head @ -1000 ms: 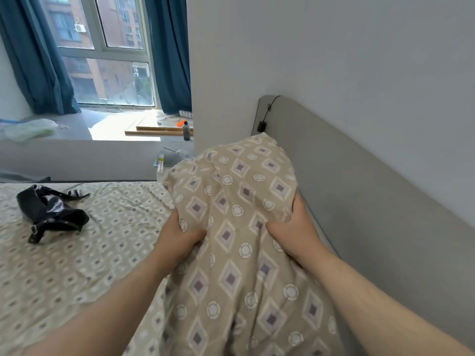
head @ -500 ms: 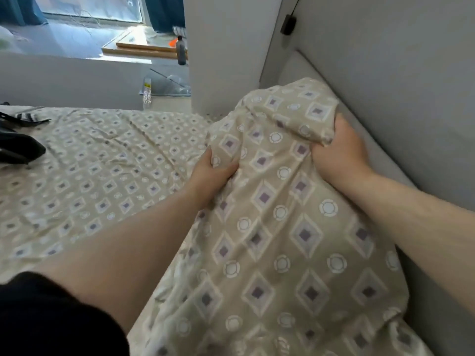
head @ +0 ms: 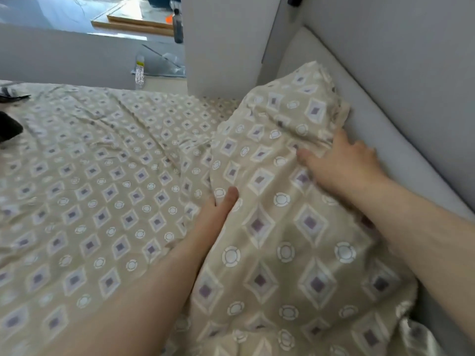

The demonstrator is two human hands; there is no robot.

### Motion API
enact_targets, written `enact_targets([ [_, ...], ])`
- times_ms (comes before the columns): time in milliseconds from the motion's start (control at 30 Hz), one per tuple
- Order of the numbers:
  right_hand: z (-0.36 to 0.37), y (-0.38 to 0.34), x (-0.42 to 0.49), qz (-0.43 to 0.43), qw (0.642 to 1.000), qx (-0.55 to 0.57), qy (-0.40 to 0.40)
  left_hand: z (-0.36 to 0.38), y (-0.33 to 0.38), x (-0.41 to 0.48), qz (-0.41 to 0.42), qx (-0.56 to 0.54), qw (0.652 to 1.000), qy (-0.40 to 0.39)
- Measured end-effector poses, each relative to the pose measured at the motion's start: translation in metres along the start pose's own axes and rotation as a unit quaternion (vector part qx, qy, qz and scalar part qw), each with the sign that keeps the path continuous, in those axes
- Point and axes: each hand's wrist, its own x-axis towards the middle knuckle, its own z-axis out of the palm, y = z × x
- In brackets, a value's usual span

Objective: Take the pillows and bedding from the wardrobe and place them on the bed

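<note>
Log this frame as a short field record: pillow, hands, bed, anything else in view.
pillow: patterned pillow lying on the bed, far end against the grey headboard
left hand: left hand at the pillow's left edge, thumb on top, fingers hidden
right hand: right hand flat and open on the pillow's upper right part, near the headboard
bed: bed sheet in the same pattern, wrinkled
other: dark object at the left edge of the frame, mostly cut off
</note>
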Motion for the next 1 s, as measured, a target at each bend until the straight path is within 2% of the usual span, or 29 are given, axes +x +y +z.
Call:
enact_targets([
  [67, 0.001, -0.001, -0.015, -0.019, 0.999, -0.01, -0.049, 0.006, 0.009, -0.009, 0.01, -0.01, 1.0, -0.018],
  [133, 0.003, -0.003, -0.022, -0.06, 0.996, -0.001, -0.06, 0.017, 0.014, -0.014, 0.031, 0.0, 0.999, -0.011],
  [300, -0.026, -0.016, 0.005, -0.172, 0.981, 0.058, 0.065, 0.027, 0.048, -0.008, 0.122, -0.003, 0.991, 0.061],
  [367, -0.038, -0.019, 0.022, -0.188, 0.977, 0.019, 0.096, 0.031, 0.057, -0.002, 0.133, -0.014, 0.988, 0.072],
  [433, -0.039, -0.021, 0.031, -0.181, 0.979, -0.045, 0.083, 0.038, 0.056, 0.004, 0.104, -0.014, 0.992, 0.063],
  [567, -0.004, -0.017, 0.024, -0.118, 0.984, -0.135, 0.003, 0.05, 0.031, 0.013, 0.015, 0.014, 0.999, 0.031],
  [633, 0.01, -0.012, 0.02, -0.106, 0.98, -0.171, -0.004, 0.052, 0.022, 0.011, 0.008, 0.01, 1.0, 0.022],
  [833, 0.005, -0.014, 0.015, -0.08, 0.984, -0.16, 0.0, 0.046, 0.016, 0.008, -0.016, -0.025, 1.0, 0.003],
  [1000, -0.008, -0.023, -0.003, -0.117, 0.983, -0.136, 0.041, 0.023, 0.032, -0.008, 0.032, -0.027, 0.999, 0.012],
])
